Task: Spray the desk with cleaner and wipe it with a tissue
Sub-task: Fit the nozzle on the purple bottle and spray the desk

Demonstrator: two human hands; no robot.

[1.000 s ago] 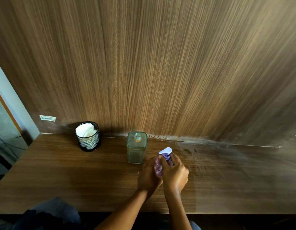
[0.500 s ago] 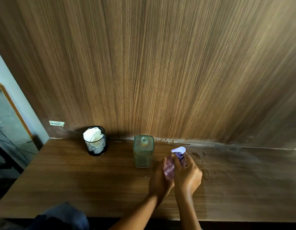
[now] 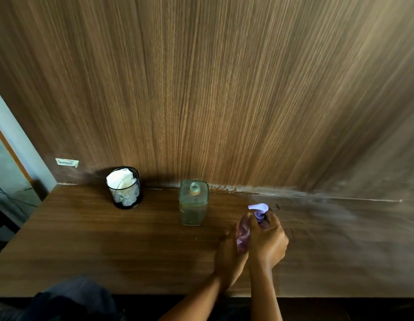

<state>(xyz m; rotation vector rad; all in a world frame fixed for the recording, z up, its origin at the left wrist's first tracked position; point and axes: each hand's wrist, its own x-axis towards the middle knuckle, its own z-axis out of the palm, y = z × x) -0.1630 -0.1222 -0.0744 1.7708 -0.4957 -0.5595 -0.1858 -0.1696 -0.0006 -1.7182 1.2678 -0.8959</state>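
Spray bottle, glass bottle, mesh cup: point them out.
spray bottle (image 3: 243, 230), head view, purple body between the hands
glass bottle (image 3: 193, 208), head view, front wall
mesh cup (image 3: 127, 195), head view, black mesh side

Spray bottle (image 3: 244, 232) mostly hidden: right hand (image 3: 267, 245) covers neck and trigger area, left hand (image 3: 229, 256) covers lower body; only lilac nozzle top and strip of translucent body show. Bottle base not visible, so cannot tell if it touches desk (image 3: 108, 239). Both forearms cut off by bottom edge of frame. Small label (image 3: 67, 162) on wall, upper left: print too small to read. Tissue (image 3: 120, 179) in mesh cup (image 3: 126, 193): lower part screened by mesh. Dark clothing (image 3: 69, 300) at lower left blurred, cut off.
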